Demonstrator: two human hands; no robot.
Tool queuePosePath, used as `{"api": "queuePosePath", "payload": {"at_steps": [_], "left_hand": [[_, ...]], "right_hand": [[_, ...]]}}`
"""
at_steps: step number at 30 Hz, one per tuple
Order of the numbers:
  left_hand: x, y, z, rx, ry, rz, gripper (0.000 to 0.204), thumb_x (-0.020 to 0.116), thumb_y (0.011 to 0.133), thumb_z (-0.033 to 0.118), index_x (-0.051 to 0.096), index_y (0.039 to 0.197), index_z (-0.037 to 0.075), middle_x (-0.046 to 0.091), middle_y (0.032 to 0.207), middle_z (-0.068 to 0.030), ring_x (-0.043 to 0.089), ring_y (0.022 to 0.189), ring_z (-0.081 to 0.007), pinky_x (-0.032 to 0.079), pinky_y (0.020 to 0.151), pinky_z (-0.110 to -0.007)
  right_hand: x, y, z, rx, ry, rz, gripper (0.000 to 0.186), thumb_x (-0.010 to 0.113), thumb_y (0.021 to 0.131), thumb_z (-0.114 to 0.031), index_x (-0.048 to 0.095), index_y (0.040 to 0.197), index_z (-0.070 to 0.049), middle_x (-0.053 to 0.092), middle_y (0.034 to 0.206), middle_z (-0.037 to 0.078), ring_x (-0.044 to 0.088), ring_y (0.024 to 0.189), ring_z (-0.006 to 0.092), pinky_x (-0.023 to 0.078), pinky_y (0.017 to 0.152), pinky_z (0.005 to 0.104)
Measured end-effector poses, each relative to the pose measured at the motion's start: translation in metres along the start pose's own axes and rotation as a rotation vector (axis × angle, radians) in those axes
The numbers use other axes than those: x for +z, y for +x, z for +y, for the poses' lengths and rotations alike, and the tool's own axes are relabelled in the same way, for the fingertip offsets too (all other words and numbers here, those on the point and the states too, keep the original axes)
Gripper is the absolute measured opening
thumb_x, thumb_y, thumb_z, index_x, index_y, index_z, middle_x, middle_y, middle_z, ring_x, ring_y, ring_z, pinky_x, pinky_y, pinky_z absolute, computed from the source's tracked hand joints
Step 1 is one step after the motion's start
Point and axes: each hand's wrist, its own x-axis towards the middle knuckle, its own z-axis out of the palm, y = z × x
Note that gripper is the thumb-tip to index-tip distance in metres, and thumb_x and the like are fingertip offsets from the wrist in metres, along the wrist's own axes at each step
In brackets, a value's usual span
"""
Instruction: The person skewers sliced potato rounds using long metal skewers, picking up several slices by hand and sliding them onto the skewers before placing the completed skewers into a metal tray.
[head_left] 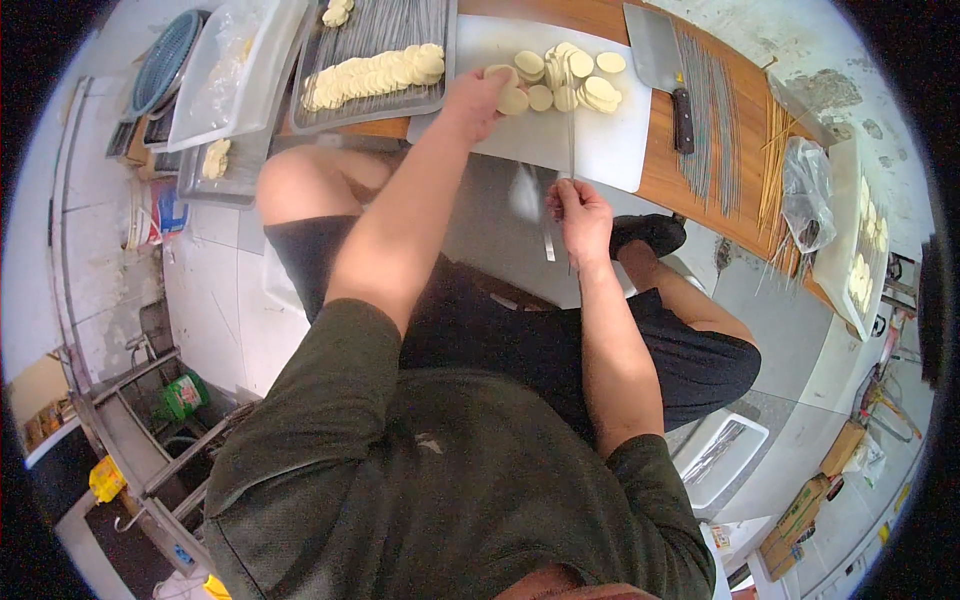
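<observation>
My left hand point(475, 105) is closed on pale round slices point(513, 100) above the white cutting board point(618, 150). My right hand point(583, 215) pinches a thin metal skewer point(571, 150) in front of the board's near edge. From those fingers the skewer points away from me, its far part over a loose pile of slices point(566, 62). Whether its tip goes through any slice I cannot make out. More slices point(600, 94) lie to the right of that pile.
Left of the board, a grey tray point(450, 60) holds skewers and a row of slices point(375, 75). To the right lie a cleaver point(652, 50), metal skewers point(712, 130), bamboo sticks point(775, 165) and a plastic bag point(805, 195). A white tray point(840, 230) with slices stands farther right.
</observation>
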Motion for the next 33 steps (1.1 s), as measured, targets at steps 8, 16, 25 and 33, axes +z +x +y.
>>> {"api": "queuePosePath", "payload": {"at_steps": [8, 16, 25, 33], "left_hand": [[-0.005, 0.056, 0.003, 0.272, 0.885, 0.249, 0.039, 0.064, 0.079, 0.022, 0.058, 0.11, -0.001, 0.064, 0.105, -0.0176, 0.062, 0.094, -0.0321, 0.051, 0.076, -0.041], [0.017, 0.067, -0.002, 0.947, 1.327, 0.156, 0.038, 0.059, 0.081, 0.033, 0.062, 0.106, 0.005, 0.062, 0.106, -0.0154, 0.056, 0.104, -0.0325, 0.044, 0.091, -0.042], [0.077, 0.049, 0.022, 0.481, 1.641, -0.041, 0.053, 0.063, 0.078, 0.05, 0.062, 0.113, 0.01, 0.06, 0.112, -0.0138, 0.055, 0.107, -0.031, 0.044, 0.093, -0.042], [0.053, 0.051, -0.005, 0.511, 0.93, -0.028, 0.043, 0.068, 0.074, 0.027, 0.061, 0.112, 0.007, 0.06, 0.11, -0.0159, 0.06, 0.1, -0.0297, 0.047, 0.089, -0.038]], "right_hand": [[-0.012, 0.005, 0.0, 0.04, 0.018, 0.072, 0.016, 0.061, 0.089, -0.018, 0.065, 0.085, -0.003, 0.056, 0.067, -0.002, 0.045, 0.051, 0.0045, 0.035, 0.045, 0.0189], [-0.016, 0.003, -0.008, 0.027, 0.039, 0.138, 0.024, 0.058, 0.091, -0.023, 0.066, 0.083, -0.002, 0.057, 0.065, -0.001, 0.045, 0.054, 0.0048, 0.035, 0.048, 0.0221], [-0.018, 0.003, -0.007, 0.018, 0.065, 0.146, 0.022, 0.057, 0.091, -0.02, 0.066, 0.084, -0.002, 0.056, 0.065, -0.002, 0.043, 0.052, 0.0047, 0.034, 0.047, 0.0221], [-0.02, 0.004, -0.008, -0.01, 0.121, 0.156, 0.021, 0.058, 0.092, -0.019, 0.066, 0.088, 0.0, 0.056, 0.065, 0.0, 0.042, 0.051, 0.0041, 0.033, 0.046, 0.0215]]}}
